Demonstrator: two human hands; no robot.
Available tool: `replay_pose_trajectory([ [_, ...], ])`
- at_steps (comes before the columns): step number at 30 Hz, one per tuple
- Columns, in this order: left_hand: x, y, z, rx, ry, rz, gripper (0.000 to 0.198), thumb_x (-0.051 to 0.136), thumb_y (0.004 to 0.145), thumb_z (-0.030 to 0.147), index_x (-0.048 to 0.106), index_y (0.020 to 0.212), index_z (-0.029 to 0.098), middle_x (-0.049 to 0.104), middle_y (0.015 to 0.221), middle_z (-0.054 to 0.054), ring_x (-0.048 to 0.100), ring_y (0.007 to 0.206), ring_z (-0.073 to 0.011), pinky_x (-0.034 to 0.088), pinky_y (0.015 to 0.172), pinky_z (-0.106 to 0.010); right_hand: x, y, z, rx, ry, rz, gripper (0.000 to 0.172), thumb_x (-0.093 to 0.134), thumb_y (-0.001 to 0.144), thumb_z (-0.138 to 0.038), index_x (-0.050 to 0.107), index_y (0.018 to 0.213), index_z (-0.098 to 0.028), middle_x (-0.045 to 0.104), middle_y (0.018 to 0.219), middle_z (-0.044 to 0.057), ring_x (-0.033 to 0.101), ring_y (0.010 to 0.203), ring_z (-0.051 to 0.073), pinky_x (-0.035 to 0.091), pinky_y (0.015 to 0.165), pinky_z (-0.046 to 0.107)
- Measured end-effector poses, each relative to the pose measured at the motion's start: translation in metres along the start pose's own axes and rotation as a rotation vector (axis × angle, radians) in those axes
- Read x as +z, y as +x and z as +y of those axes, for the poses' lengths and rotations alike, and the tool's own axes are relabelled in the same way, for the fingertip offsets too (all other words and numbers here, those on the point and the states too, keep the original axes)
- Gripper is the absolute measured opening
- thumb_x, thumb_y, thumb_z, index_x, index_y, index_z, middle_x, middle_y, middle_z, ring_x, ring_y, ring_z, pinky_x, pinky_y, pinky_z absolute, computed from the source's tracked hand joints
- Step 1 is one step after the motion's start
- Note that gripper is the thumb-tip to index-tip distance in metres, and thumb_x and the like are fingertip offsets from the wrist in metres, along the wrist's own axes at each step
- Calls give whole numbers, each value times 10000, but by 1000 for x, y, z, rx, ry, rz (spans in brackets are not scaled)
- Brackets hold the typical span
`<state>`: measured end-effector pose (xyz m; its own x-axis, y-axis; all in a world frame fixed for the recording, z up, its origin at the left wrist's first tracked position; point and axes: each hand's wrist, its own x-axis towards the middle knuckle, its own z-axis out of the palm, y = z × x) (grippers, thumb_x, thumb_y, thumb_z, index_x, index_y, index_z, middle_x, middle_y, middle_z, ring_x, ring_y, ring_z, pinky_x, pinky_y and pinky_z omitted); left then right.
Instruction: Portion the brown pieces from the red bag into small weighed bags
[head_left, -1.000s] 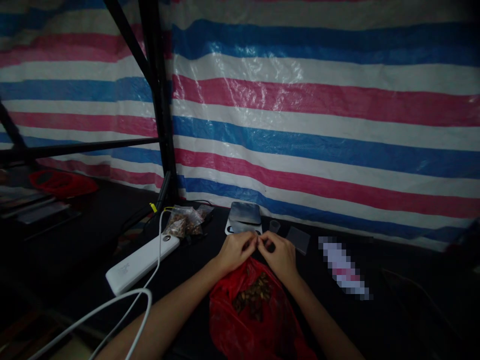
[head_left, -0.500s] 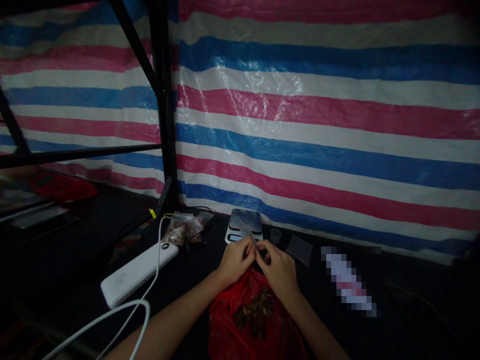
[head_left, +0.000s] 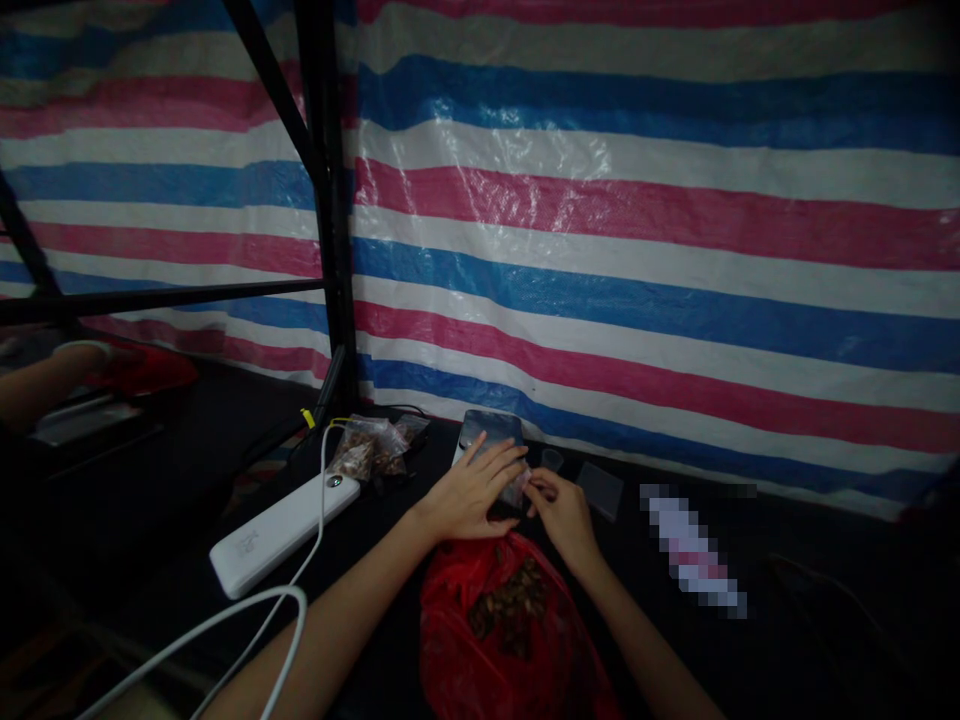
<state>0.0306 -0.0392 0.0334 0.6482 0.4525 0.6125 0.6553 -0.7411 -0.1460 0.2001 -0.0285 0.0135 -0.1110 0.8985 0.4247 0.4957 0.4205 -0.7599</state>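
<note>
My left hand lies with fingers stretched out over the front of a small digital scale, hiding its display. Beside its fingertips, my right hand pinches a small clear plastic bag between thumb and fingers. Much of that bag is covered by the left hand, so its contents cannot be made out. Just below both hands sits an open red plastic bag holding brown dried pieces. Past the right hand are a small clear cup and a flat clear square.
Filled clear bags lie left of the scale. A white power bank with a white cable rests nearer. Another person's arm reaches in at far left. A black metal frame stands before a striped sheet.
My left hand has gone from pinching the small clear bag to lying flat with fingers spread. My right hand has shifted slightly right. Another person's arm has appeared at far left.
</note>
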Motion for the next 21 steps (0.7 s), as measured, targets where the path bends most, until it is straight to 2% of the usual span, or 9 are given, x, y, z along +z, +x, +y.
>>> replay_pose_trajectory([
  [6,6,0,-2,-95,-35,-23,660,493,723,533,332,1233,146,512,1141,-96,434,1087,-211,219,1004,-413,3,4,11,-14,61,-102,196,476,748,-323,620,776,-193,678,716,23,580,410,133,454,454,239],
  [9,4,0,1,-105,-33,-27,586,482,758,485,350,1234,170,515,1133,-81,444,1058,-202,264,963,-381,3,3,12,-11,37,-111,199,456,767,-324,605,790,-194,668,717,18,571,416,125,451,475,240],
  [11,1,0,2,-118,-21,-27,529,470,780,448,370,1227,182,522,1116,-74,453,1030,-201,279,940,-371,2,2,6,-29,-5,-42,203,448,779,-327,576,875,-202,658,753,12,577,456,120,451,507,240],
  [13,-1,0,2,-132,-6,-17,525,465,784,450,375,1228,184,525,1105,-76,457,1012,-205,292,920,-368,0,-2,-4,-65,-103,87,234,464,778,-356,533,944,-207,635,757,4,578,506,124,440,521,237],
  [15,-2,0,1,-139,7,-6,534,456,786,461,373,1233,180,522,1105,-82,454,1014,-204,296,913,-363,-1,-6,-17,-117,-229,165,221,475,777,-391,533,899,-216,605,721,-7,569,540,127,419,517,227],
  [18,-3,0,0,-143,11,-14,512,445,800,428,368,1237,174,521,1101,-83,454,1013,-198,292,912,-356,0,-13,-33,-202,-323,114,205,452,800,-404,568,792,-235,595,748,-8,568,595,122,409,535,214],
  [21,-3,0,0,-152,-19,-30,504,454,798,395,363,1241,173,520,1103,-83,454,999,-204,289,905,-361,2,-15,-39,-244,-306,79,178,484,787,-381,601,813,-249,607,806,-5,574,655,130,417,574,217],
])
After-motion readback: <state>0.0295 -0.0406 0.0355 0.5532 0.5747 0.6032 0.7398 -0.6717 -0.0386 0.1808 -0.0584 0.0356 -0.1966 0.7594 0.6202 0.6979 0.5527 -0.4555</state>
